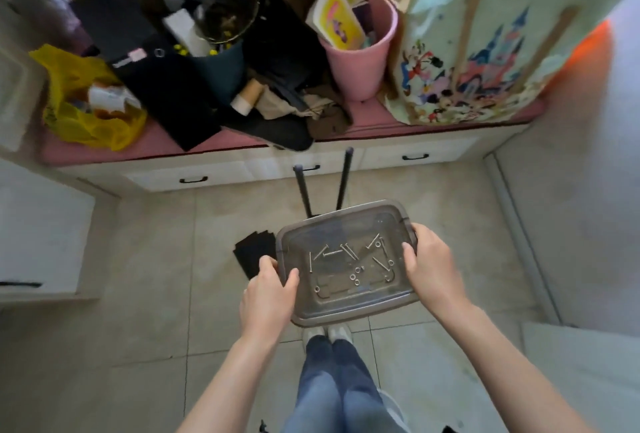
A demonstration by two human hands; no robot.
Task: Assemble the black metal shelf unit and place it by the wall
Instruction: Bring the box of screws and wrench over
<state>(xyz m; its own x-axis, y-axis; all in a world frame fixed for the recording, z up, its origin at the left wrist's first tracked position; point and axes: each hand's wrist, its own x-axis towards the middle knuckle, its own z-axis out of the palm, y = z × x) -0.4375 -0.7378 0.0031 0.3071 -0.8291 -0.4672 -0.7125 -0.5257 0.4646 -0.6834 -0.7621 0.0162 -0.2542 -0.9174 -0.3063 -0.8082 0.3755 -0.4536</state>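
Tray point(346, 216) with screws point(332, 254) gripped at both ends: left hand point(270, 288) at 9 o'clock, right hand point(429, 266) at 3. Poles point(344, 179) at 12.

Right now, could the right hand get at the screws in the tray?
Probably, once freed: the screws lie uncovered in the open tray, but the right hand now grips its rim.

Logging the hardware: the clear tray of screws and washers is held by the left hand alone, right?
Not alone: the head view shows the left hand and the right hand both gripping the clear tray of screws and washers.
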